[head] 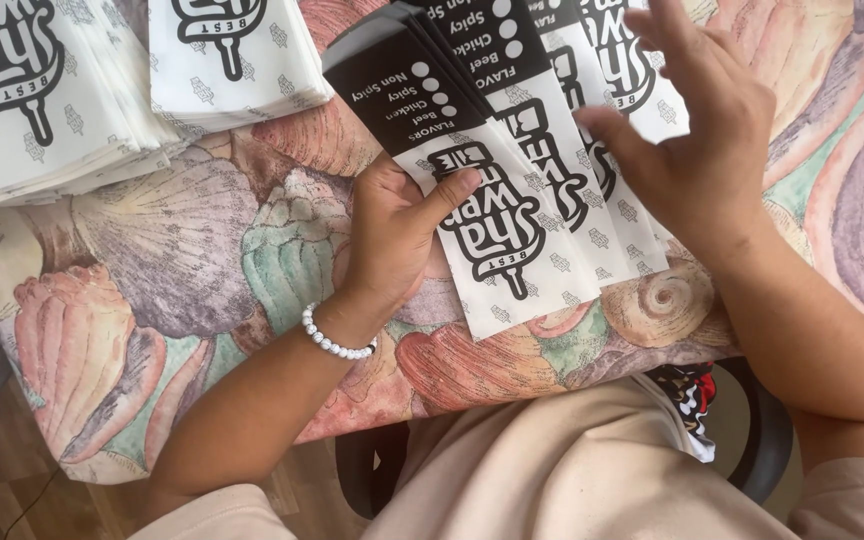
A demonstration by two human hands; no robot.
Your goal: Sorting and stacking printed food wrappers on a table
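A fanned stack of narrow white paper sleeves (512, 230) with black printed ends lies on the shell-patterned tablecloth (202, 250). My left hand (392, 235), with a white bead bracelet at the wrist, grips the stack's left edge, thumb pressed on the top sleeve. My right hand (702, 140) hovers over the right side of the fan, fingers spread, with the palm resting lightly on the sleeves below it.
Two thick piles of the same white printed paper sleeves (52, 90) (237, 60) sit at the table's far left. The table's near edge runs just above my lap. A dark chair (767, 440) shows under me, and wooden floor at lower left.
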